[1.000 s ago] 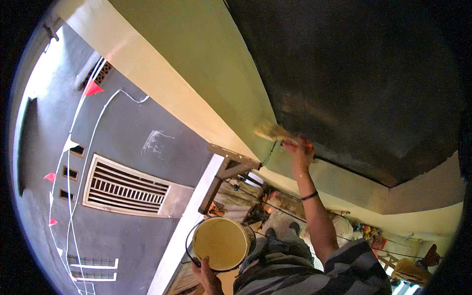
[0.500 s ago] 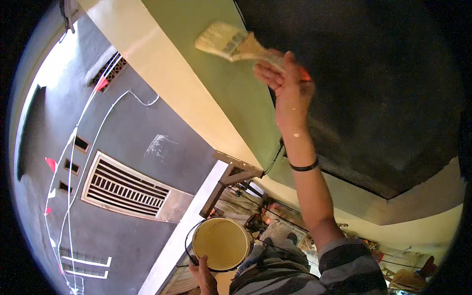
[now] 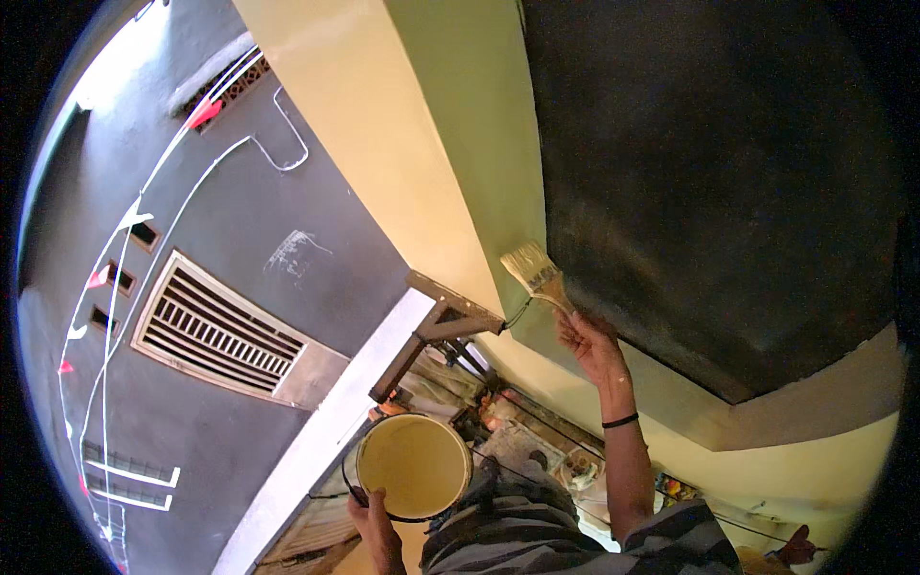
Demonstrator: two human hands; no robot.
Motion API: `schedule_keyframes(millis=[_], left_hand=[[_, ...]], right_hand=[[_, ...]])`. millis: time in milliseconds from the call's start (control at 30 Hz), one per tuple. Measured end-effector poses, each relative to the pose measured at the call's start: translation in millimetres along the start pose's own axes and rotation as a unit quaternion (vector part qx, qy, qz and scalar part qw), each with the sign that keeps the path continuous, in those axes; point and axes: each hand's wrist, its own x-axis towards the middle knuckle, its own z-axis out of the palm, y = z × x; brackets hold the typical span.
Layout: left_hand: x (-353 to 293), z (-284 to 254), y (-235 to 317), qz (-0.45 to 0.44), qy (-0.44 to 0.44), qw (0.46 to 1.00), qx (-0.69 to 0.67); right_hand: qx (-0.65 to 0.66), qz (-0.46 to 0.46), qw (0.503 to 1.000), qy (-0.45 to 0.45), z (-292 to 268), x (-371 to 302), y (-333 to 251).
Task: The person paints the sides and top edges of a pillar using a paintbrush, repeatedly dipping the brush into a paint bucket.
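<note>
In the lower middle, my left hand grips the near-left rim of a round bucket, thumb over the edge. Pale yellow paint lies inside it, and a dark wire handle hangs on its left side. My right hand is raised, fingers wrapped round the wooden handle of a wide paintbrush. Yellowish paint coats its bristles, which point up and left. They appear over the green strip, close to the edge of the dark panel; whether they touch cannot be told.
A brown wooden bracket juts out left of the brush, a thin cable beside it. Left stands a grey wall with a slatted vent and strings of small red and white flags. Cluttered items lie far below.
My right hand has come down with the paintbrush, from high on the green strip to beside the bracket. The view has shifted a little; my left hand still grips the bucket.
</note>
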Motion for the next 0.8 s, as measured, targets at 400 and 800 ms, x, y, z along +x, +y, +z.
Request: schedule_keyframes(millis=[400,800], left_hand=[[-6.7,-32.7,-20.5,0.025,0.01,0.999,-0.026],[-6.2,-20.7,-19.3,-0.037,0.024,0.998,-0.043]], right_hand=[[-0.551,-0.126,0.825,0.015,-15.0,58.0,-15.7],[-0.481,-0.35,0.803,-0.002,118.5,74.6,-100.5]])
